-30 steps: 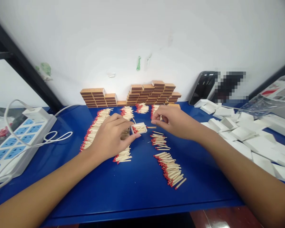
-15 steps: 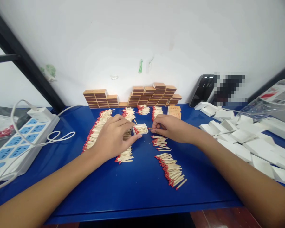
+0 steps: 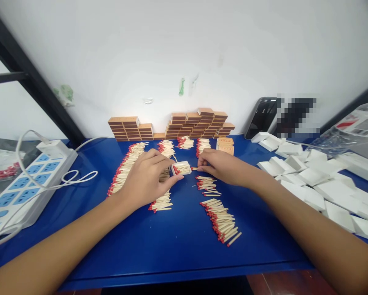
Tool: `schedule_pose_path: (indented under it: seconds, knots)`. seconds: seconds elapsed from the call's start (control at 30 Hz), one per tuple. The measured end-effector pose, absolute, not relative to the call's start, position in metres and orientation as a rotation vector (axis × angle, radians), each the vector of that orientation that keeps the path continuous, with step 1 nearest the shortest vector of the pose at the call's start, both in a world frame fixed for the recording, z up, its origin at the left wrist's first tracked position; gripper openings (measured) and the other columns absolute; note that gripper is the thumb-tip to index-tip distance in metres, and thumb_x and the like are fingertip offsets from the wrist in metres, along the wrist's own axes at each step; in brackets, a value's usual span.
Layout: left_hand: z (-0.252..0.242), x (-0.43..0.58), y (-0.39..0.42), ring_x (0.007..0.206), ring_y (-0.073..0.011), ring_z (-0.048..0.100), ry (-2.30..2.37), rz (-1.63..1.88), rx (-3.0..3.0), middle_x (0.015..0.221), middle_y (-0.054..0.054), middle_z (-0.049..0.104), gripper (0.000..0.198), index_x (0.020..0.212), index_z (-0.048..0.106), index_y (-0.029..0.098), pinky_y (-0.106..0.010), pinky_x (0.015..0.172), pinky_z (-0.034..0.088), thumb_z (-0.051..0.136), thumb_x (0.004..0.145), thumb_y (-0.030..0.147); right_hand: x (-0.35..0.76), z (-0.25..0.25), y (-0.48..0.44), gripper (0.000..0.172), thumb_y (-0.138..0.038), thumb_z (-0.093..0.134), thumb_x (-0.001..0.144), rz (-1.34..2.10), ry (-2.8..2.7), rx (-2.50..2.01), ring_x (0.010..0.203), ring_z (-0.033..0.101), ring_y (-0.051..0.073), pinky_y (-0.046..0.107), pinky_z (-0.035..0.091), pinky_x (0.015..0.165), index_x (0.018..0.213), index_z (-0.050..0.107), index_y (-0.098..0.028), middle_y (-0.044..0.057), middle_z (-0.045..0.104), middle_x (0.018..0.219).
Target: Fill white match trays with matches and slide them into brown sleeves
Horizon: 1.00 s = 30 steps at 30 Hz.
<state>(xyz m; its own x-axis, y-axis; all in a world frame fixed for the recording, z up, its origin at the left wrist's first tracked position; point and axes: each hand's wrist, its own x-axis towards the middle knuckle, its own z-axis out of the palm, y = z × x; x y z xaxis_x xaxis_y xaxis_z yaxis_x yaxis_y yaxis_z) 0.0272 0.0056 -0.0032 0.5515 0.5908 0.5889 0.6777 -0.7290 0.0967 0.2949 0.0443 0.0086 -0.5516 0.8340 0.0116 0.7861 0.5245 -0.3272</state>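
My left hand (image 3: 147, 178) holds a small white matchbox tray (image 3: 181, 168) between thumb and fingers; red-tipped matches lie inside it. My right hand (image 3: 222, 166) is just right of the tray, fingers pinched on a match (image 3: 194, 168) at the tray's edge. Rows of loose red-tipped matches lie around both hands: a long row at the left (image 3: 125, 166), a pile under my left hand (image 3: 161, 203), and two piles below my right hand (image 3: 222, 219).
Stacked brown matchbox sleeves (image 3: 171, 125) line the wall. Many white empty trays (image 3: 319, 180) cover the right of the blue table (image 3: 171, 246). A white power strip with cable (image 3: 27, 180) lies at the left. A dark phone (image 3: 260, 116) leans on the wall.
My right hand came down and left from the far match piles to the tray's right edge. The left hand kept hold of the tray. The camera shifted slightly.
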Motion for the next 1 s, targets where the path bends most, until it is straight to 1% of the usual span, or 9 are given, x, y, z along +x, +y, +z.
schedule_pose_path:
  seconds: [0.2, 0.27, 0.37, 0.5, 0.57, 0.67, 0.83, 1.0]
  knots:
    - [-0.004, 0.026, 0.007, 0.095, -0.0277, 0.066, -1.106, -0.889, -2.648, 0.095, -0.009, 0.078, 0.038, 0.108, 0.078, 0.015, -0.045, 0.089, 0.054, 0.069, 0.096, 0.050, 0.291, 0.013, 0.040, 0.019, -0.025, 0.050, 0.103, 0.392, -2.609, -1.440, 0.091, 0.063, 0.023, 0.034, 0.045, 0.078, 0.089, 0.061, -0.020, 0.011, 0.067, 0.103]
    - [-0.004, 0.026, 0.007, 0.095, -0.0278, 0.066, -1.108, -0.882, -2.651, 0.095, -0.009, 0.078, 0.038, 0.108, 0.078, 0.015, -0.045, 0.089, 0.054, 0.069, 0.097, 0.050, 0.294, 0.014, 0.040, 0.019, -0.028, 0.050, 0.104, 0.388, -2.587, -1.409, 0.091, 0.062, 0.024, 0.035, 0.045, 0.079, 0.090, 0.060, -0.020, 0.011, 0.067, 0.102]
    - [-0.004, 0.025, 0.007, 0.096, -0.0279, 0.066, -1.114, -0.883, -2.659, 0.096, -0.009, 0.079, 0.037, 0.109, 0.077, 0.016, -0.045, 0.090, 0.054, 0.070, 0.096, 0.050, 0.299, 0.017, 0.040, 0.020, -0.031, 0.050, 0.103, 0.386, -2.532, -1.347, 0.088, 0.062, 0.024, 0.036, 0.045, 0.076, 0.090, 0.059, -0.020, 0.011, 0.067, 0.100]
    - [-0.004, 0.026, 0.006, 0.096, -0.0276, 0.066, -1.123, -0.881, -2.681, 0.095, -0.009, 0.078, 0.034, 0.108, 0.077, 0.018, -0.045, 0.089, 0.053, 0.070, 0.096, 0.050, 0.299, 0.023, 0.036, 0.022, -0.036, 0.050, 0.104, 0.357, -2.457, -1.256, 0.086, 0.060, 0.022, 0.035, 0.044, 0.075, 0.088, 0.058, -0.022, 0.009, 0.065, 0.097]
    - [-0.004, 0.026, 0.006, 0.096, -0.0274, 0.066, -1.119, -0.870, -2.699, 0.095, -0.009, 0.078, 0.033, 0.106, 0.077, 0.018, -0.045, 0.089, 0.053, 0.071, 0.096, 0.049, 0.294, 0.025, 0.032, 0.021, -0.036, 0.050, 0.105, 0.374, -2.428, -1.219, 0.087, 0.059, 0.022, 0.034, 0.044, 0.076, 0.092, 0.059, -0.022, 0.008, 0.064, 0.099]
    - [-0.004, 0.028, 0.004, 0.097, -0.0275, 0.067, -1.115, -0.850, -2.725, 0.097, -0.008, 0.078, 0.033, 0.110, 0.076, 0.018, -0.044, 0.089, 0.052, 0.072, 0.096, 0.048, 0.283, 0.023, 0.023, 0.016, -0.032, 0.052, 0.105, 0.425, -2.430, -1.174, 0.091, 0.060, 0.021, 0.033, 0.045, 0.078, 0.097, 0.060, -0.021, 0.008, 0.063, 0.103]
    - [-0.005, 0.030, 0.001, 0.099, -0.0268, 0.067, -1.058, -0.860, -2.759, 0.101, -0.008, 0.078, 0.037, 0.111, 0.075, 0.016, -0.044, 0.089, 0.052, 0.072, 0.095, 0.049, 0.268, 0.011, 0.014, 0.013, -0.026, 0.050, 0.107, 0.375, -2.491, -1.146, 0.087, 0.060, 0.020, 0.033, 0.044, 0.075, 0.101, 0.059, -0.020, 0.008, 0.062, 0.107]
    - [-0.005, 0.029, 0.003, 0.101, -0.0272, 0.066, -1.056, -0.839, -2.786, 0.100, -0.008, 0.078, 0.035, 0.114, 0.075, 0.018, -0.044, 0.090, 0.052, 0.071, 0.096, 0.049, 0.272, 0.010, 0.016, 0.013, -0.029, 0.053, 0.106, 0.324, -2.474, -1.085, 0.086, 0.061, 0.020, 0.033, 0.044, 0.074, 0.101, 0.061, -0.021, 0.007, 0.062, 0.105]
